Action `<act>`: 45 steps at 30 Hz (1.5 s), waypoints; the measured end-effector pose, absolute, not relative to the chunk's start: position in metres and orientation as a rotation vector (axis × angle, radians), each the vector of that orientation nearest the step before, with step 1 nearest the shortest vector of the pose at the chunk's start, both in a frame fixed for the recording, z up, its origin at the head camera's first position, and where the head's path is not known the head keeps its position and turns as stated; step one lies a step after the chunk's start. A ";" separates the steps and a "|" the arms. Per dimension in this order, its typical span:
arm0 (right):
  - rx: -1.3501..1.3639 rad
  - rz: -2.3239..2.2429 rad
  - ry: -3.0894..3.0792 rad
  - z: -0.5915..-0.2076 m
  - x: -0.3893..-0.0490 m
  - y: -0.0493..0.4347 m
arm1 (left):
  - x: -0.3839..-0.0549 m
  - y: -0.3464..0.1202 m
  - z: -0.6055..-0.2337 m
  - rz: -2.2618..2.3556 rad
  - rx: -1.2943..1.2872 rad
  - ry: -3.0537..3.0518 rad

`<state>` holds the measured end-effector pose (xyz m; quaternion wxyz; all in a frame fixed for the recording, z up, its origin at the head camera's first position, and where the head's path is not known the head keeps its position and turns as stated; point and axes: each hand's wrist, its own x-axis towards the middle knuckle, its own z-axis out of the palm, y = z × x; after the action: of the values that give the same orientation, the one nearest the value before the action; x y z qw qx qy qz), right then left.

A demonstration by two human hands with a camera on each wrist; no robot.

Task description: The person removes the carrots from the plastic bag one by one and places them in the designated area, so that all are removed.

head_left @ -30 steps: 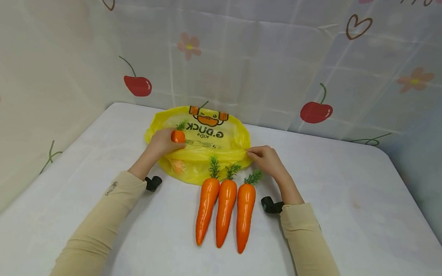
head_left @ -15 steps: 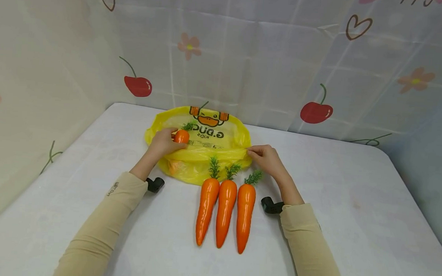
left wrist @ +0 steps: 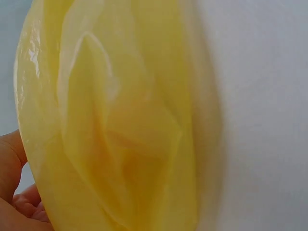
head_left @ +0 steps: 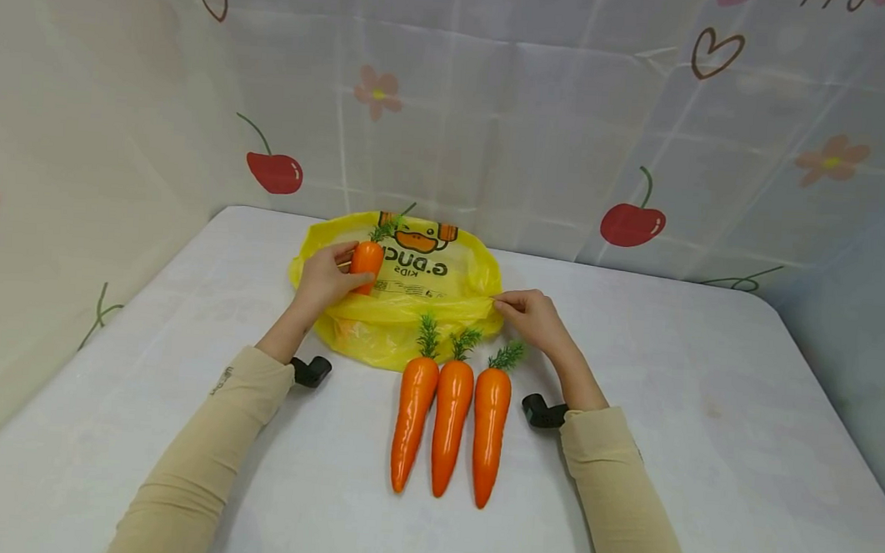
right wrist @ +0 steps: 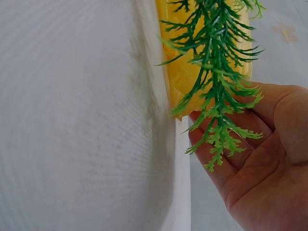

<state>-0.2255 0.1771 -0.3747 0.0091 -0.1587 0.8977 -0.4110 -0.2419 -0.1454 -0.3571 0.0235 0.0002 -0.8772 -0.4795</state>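
Note:
My left hand (head_left: 324, 284) grips an orange carrot (head_left: 368, 258) with green leaves at the mouth of a yellow plastic bag (head_left: 397, 351). The carrot's thick top and leaves show above the folded front rim; its lower part is hidden by the bag. At the bag's right corner, my right hand (head_left: 534, 319) pinches the rim between thumb and fingers. In the left wrist view, a faint orange tint shows through the yellow film (left wrist: 139, 130). Green carrot leaves (right wrist: 216, 72) hang in front of my right hand (right wrist: 262, 159) in the right wrist view.
Three more carrots, the left (head_left: 414, 421), the middle (head_left: 452, 427) and the right one (head_left: 490, 433), lie side by side before the bag, leaves toward it. They rest on a white-covered table (head_left: 703, 457). A printed curtain (head_left: 496, 121) stands behind the table.
The carrot in my left hand has risen up and to the right, so more of its orange body shows above the rim. My right hand keeps its place on the bag.

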 end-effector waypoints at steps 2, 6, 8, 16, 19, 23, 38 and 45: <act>-0.495 -1.286 2.802 -0.375 -0.226 0.177 | -0.242 -0.144 -0.356 -1.514 -0.008 -2.688; -0.493 -1.293 2.799 -0.375 -0.226 0.177 | -0.241 -0.144 -0.355 -1.578 -0.017 -2.630; -0.494 -1.293 2.800 -0.375 -0.226 0.177 | -0.242 -0.144 -0.354 -1.616 -0.014 -2.598; -0.491 -1.294 2.794 -0.377 -0.227 0.178 | -0.241 -0.144 -0.348 -1.809 -0.004 -2.362; -0.497 -1.285 2.792 -0.377 -0.228 0.178 | -0.239 -0.144 -0.342 -1.881 -0.035 -2.233; -0.499 -1.291 2.782 -0.378 -0.228 0.178 | -0.235 -0.146 -0.333 -1.952 -0.108 -2.061; -0.504 -1.277 2.796 -0.379 -0.228 0.178 | -0.203 -0.147 -0.296 -2.113 -0.279 -1.827; -0.485 -1.282 2.792 -0.378 -0.228 0.175 | -0.176 -0.145 -0.299 -2.183 -0.277 -2.027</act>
<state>-0.2281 0.1751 -0.3779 0.0157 -0.1558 0.8976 -0.4120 -0.1756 -0.1451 -0.2991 0.0751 -0.0923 -0.6756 -0.7276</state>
